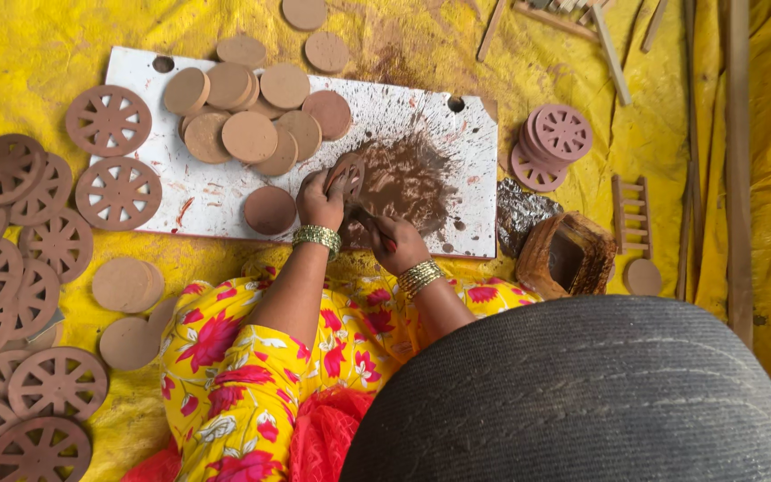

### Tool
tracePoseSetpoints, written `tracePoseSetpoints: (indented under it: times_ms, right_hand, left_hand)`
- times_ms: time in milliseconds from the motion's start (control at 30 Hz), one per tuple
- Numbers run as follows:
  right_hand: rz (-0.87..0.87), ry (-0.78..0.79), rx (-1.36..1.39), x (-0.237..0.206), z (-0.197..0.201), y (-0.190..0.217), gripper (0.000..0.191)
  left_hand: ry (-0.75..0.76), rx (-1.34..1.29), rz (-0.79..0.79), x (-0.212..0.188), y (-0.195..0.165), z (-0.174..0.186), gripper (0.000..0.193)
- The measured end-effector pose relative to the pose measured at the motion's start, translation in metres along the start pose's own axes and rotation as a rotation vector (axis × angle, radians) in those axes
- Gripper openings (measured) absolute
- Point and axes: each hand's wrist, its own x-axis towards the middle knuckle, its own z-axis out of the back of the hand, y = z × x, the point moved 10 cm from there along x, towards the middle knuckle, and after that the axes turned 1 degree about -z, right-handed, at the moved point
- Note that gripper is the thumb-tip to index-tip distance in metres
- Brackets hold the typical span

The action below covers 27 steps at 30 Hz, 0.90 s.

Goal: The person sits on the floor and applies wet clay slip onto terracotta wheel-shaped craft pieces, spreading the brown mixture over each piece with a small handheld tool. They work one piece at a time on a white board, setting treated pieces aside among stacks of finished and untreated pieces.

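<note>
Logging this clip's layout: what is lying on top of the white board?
On the white board lie a heap of plain brown discs, one single disc, two spoked wheels and a brown paint patch. The hands cover part of the patch.

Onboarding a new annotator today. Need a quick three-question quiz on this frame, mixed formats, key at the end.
1. True or false: the left hand holds a spoked wheel disc over the white board.
2. Multiple choice: where is the heap of plain round discs? A) on the white board B) in the brown pot C) on the person's lap
3. Fill in: the right hand works over a ____ paint patch on the board.

Key: 1 true; 2 A; 3 brown. What the right hand grips is too small to tell.
</note>
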Motion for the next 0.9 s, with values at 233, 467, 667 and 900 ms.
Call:
tracePoseSetpoints:
  times_ms: [233,467,667,900]
  right_hand:
    - [0.099,0.065,0.062,-0.005,0.0,0.007,0.021]
    - [-0.005,0.053,0.017,-0.002,-0.011,0.002,0.02]
    - [-0.041,0.015,-0.043,-0.003,0.01,-0.004,0.012]
    - [-0.098,0.004,0.121,-0.001,-0.006,-0.008,0.017]
  left_hand:
    - [0.109,-0.229,0.215,0.004,0.022,-0.007,0.023]
    - [0.081,-0.155,0.181,0.008,0.02,-0.006,0.021]
    - [0.119,0.012,0.274,0.01,0.022,0.009,0.02]
    - [0.004,-0.082,0.236,0.007,0.023,0.01,0.031]
